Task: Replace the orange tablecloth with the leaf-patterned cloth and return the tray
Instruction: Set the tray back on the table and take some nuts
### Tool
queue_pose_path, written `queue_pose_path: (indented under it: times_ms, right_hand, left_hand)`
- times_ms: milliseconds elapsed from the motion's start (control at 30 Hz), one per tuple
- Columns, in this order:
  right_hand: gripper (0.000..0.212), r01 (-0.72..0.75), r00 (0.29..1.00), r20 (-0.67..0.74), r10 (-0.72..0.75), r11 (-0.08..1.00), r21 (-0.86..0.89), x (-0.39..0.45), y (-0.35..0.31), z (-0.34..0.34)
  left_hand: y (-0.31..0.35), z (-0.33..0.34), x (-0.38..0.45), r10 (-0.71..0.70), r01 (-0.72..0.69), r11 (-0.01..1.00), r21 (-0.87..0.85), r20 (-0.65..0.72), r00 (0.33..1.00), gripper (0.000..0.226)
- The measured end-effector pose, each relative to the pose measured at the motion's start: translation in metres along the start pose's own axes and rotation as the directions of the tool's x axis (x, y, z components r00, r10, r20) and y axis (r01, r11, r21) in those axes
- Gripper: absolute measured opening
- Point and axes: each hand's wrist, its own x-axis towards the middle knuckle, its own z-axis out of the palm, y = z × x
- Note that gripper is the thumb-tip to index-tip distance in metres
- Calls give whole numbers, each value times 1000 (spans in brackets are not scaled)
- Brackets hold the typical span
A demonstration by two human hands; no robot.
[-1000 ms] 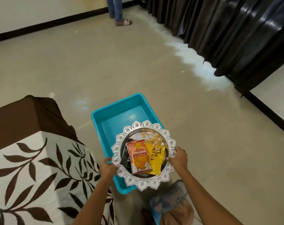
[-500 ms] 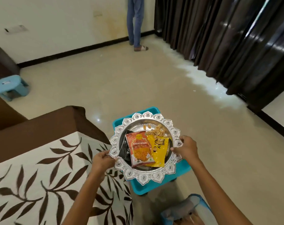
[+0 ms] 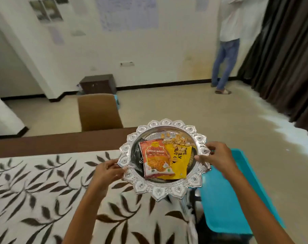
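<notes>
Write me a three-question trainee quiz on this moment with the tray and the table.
1. True or false: both hands grip the silver tray by its rim.
2. Which cloth covers the table? A) plain orange B) leaf-patterned cloth C) none
3. Fill in: the orange packet lies beside a ___ packet.

Key:
1. True: left hand and right hand hold opposite edges.
2. B
3. yellow
</notes>
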Motion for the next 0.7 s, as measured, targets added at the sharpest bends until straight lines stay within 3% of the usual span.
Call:
queue_pose_path:
  times_ms: [200,400,567,700]
  right_hand:
    - [65,108,961,256,-108,994,17,-44,-82,142]
    - [38,204,868,450,-208,977,57,-80,-134,285]
    - [60,239,837,507,-206,971,-1,-102,-161,354]
    - [31,303,808,548,-216,950,-72,-108,-159,376]
  left_hand:
    - [-22,-165,-47,-11,8,1000,-18,-221,975,27]
    - [-56,-295,-79,-64,52,998,-40,-415,907,28]
    - [-86,-350,-90,-134,97,990,-101,-492,860,25]
    - [-113,-362,-91,-178,122,982,-142,-511,841,29]
